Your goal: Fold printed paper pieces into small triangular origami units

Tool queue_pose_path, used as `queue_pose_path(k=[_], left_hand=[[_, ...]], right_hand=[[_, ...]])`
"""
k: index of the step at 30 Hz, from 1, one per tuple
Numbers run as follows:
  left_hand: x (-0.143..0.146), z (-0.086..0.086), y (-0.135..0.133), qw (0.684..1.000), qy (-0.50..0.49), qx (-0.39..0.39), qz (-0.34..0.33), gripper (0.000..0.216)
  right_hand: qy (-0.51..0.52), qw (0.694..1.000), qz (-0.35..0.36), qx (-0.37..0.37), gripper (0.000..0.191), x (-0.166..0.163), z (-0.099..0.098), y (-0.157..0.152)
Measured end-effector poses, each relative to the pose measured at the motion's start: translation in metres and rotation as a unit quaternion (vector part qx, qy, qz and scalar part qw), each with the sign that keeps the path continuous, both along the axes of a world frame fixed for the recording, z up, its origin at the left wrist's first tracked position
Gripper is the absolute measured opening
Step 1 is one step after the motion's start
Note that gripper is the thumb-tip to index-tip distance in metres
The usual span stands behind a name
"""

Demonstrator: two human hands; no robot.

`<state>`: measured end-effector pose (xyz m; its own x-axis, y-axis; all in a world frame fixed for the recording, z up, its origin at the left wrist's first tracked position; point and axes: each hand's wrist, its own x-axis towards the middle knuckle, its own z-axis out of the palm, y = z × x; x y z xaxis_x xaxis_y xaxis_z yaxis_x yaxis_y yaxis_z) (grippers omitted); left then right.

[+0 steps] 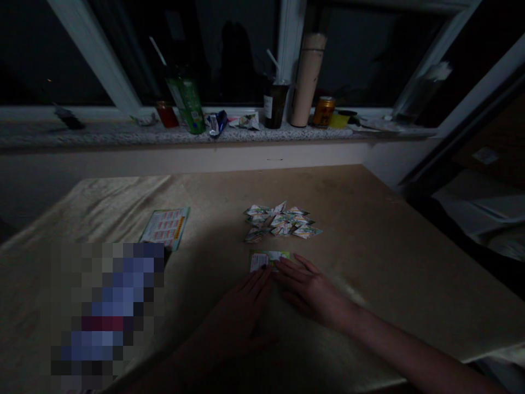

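A small printed piece of paper (259, 259) lies on the table in front of me, its near part covered by my fingers. My left hand (241, 306) rests flat with its fingertips on the paper's near left side. From the right, my right hand (307, 284) presses its outstretched fingers on the paper's right part. Both hands are open, fingers extended. Just beyond the paper sits a cluster of several folded paper pieces (283, 221), pointed in shape and printed in white, green and red.
A printed sheet (164, 224) lies to the left, beside a pixelated blue object (118, 295). Along the granite windowsill (246, 135) stand a green bottle (188, 104), a dark cup with straw (275, 104), a tall beige thermos (307, 82) and an orange can (324, 112).
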<state>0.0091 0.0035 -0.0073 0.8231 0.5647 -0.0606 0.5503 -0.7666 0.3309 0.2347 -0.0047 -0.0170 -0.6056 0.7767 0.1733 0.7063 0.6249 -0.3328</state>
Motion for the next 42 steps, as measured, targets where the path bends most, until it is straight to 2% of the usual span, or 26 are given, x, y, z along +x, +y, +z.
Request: queue_pose_path(k=[21, 24, 37, 42], left_hand=[[0.004, -0.003, -0.005, 1.000, 0.002, 0.011, 0.011, 0.082], [0.004, -0.003, -0.005, 1.000, -0.001, 0.009, 0.011, 0.085], [0.004, -0.005, -0.005, 1.000, -0.001, 0.005, 0.015, 0.088], [0.003, -0.006, -0.005, 1.000, -0.013, 0.002, 0.015, 0.089]], right_hand=[[0.055, 0.998, -0.023, 0.037, 0.034, 0.001, -0.004, 0.008], [0.045, 0.996, -0.050, 0.060, 0.034, 0.004, -0.004, 0.011], [-0.002, 0.989, -0.079, 0.126, 0.028, 0.010, -0.006, 0.010], [-0.004, 0.988, -0.086, 0.129, 0.026, 0.010, -0.005, 0.010]])
